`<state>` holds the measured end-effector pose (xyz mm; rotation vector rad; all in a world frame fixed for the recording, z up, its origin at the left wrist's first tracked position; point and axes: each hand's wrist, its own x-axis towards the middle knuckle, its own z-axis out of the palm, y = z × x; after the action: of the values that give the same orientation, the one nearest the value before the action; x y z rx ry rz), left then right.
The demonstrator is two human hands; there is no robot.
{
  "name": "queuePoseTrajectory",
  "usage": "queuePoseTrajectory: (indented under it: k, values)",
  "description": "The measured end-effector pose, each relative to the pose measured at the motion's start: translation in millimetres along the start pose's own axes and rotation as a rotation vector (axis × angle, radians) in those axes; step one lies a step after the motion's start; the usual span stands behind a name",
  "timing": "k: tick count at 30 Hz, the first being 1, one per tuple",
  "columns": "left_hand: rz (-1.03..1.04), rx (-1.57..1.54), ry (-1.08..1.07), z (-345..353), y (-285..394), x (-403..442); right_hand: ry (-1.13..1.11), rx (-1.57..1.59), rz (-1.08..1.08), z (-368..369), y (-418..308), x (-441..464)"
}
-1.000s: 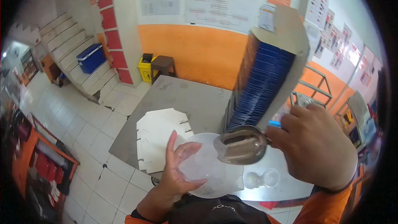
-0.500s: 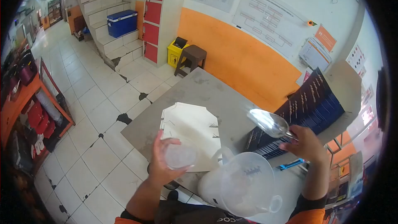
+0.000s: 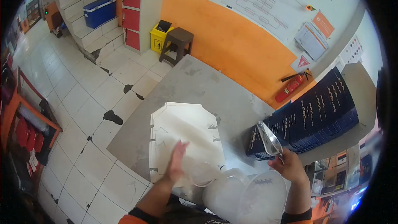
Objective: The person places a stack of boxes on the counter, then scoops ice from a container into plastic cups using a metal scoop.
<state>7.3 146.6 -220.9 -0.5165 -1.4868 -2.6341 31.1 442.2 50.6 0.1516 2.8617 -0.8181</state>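
Observation:
My right hand [image 3: 290,166] is closed around the handle of a shiny metal scoop [image 3: 270,139], its bowl pointing up and away beside the dark blue stack. My left hand [image 3: 177,162], slightly blurred, has its fingers apart at the left side of a small clear cup [image 3: 203,174]; whether it touches the cup is unclear. The cup is over the near edge of the flat white cardboard sheets [image 3: 186,128]. Right of the cup, a large translucent measuring jug [image 3: 263,199] stands near my body, next to another translucent container [image 3: 222,195].
A tall stack of dark blue folded boxes [image 3: 315,112] leans at the right of the grey table [image 3: 232,95]. Beyond are a fire extinguisher [image 3: 291,87], a brown stool [image 3: 178,43] and a yellow bin [image 3: 158,37]. An orange shelf [image 3: 20,103] stands left.
The view has shifted. My right hand has moved the scoop from above the bowl-shaped container to beside the blue stack. My left hand, earlier around the cup, now has its fingers spread beside it.

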Motion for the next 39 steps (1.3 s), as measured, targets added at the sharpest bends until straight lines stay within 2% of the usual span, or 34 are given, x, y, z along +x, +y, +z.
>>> queuePoseTrajectory:
  k: [2,3,5,8,11,14,17,19,21,23,26,29,31,33,34,36,37,39]
  values:
    - [-0.106,0.318,0.019,-7,8,50,0.034,0.01,0.037,-3,1,-11]
    - [-0.173,0.523,-0.048,0,16,78,0.038,-0.009,0.04,-6,-2,-17]
    - [0.076,0.922,-0.234,5,-29,122,0.051,-0.01,0.024,-10,-2,-26]
    - [-0.047,1.24,-0.286,29,-64,160,0.092,0.037,0.003,-14,4,-42]
    - [-0.207,1.501,-0.49,31,-91,178,0.146,0.076,0.041,-22,-2,-60]
    - [-0.261,1.499,-0.553,30,-98,182,0.187,0.084,0.034,-31,-3,-74]
    - [-0.284,1.359,-0.472,29,-70,185,0.207,0.032,0.026,-39,12,-85]
    - [-0.33,1.009,-0.357,31,-22,183,0.203,0.024,0.099,-44,9,-90]
    - [-0.256,0.822,-0.516,44,51,164,0.195,-0.015,0.071,-47,13,-93]
    - [-0.433,0.77,-0.796,60,100,136,0.163,-0.053,0.042,-50,16,-98]
    - [-0.439,0.884,-1.069,67,107,95,0.106,-0.135,-0.057,-64,13,-101]
    - [-0.148,1.158,-0.999,66,104,66,0.066,-0.29,-0.223,-87,-8,-109]
    - [-0.107,1.119,-0.819,71,114,64,0.025,-0.451,-0.307,-95,-17,-116]
    - [-0.093,1.078,-0.672,69,123,62,-0.164,-0.567,-0.252,-95,-37,-122]
    - [-0.092,1.056,-0.642,66,122,58,-0.257,-0.624,-0.233,-90,-46,-122]
    - [-0.08,1.016,-0.572,55,115,46,-0.306,-0.773,-0.275,-68,-52,-118]
    - [-0.031,1.006,-0.561,47,110,39,-0.377,-0.899,-0.216,-49,-50,-116]
    - [0.057,0.98,-0.535,33,96,22,-0.572,-0.98,-0.294,-23,-55,-111]
